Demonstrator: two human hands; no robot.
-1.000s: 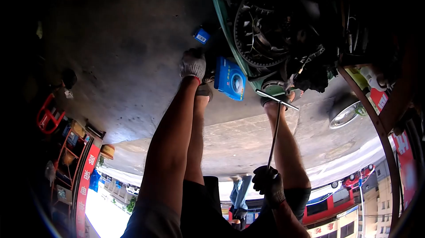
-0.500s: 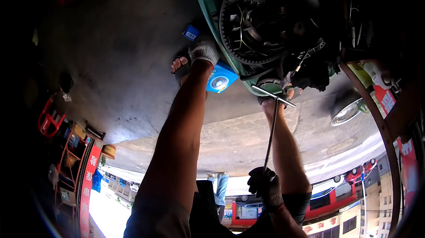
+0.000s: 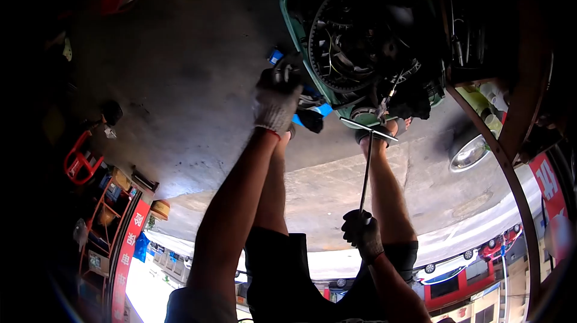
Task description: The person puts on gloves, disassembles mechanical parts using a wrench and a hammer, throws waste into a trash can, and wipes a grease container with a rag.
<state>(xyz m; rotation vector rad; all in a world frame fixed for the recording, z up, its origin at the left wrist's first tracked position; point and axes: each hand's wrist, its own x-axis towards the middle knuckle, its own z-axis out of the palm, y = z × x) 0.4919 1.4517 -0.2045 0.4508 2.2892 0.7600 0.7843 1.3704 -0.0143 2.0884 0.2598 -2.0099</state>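
Note:
My left hand (image 3: 276, 103), in a pale knitted glove with dark fingers, is closed around a dark object whose shape is hard to make out. Parts of a blue printed box (image 3: 323, 110) show behind that hand. My right hand (image 3: 362, 231), gloved too, grips the lower end of the long shaft of a metal T-handle tool (image 3: 366, 172); its crossbar lies near the green container's lower edge. Inside the green container (image 3: 294, 34) are dark mechanical parts and a toothed ring or belt (image 3: 314, 52).
A small blue box (image 3: 276, 56) lies on the floor beside the container. A dark frame (image 3: 490, 136) curves along the right, near a round metal basin (image 3: 470, 153). Shelving (image 3: 108, 203) and a red stand (image 3: 82, 163) are at left. My legs flank the tool.
My left hand moved across the blue printed box, then up towards the camera; a dark object now shows at its fingers. The right hand keeps its grip on the tool.

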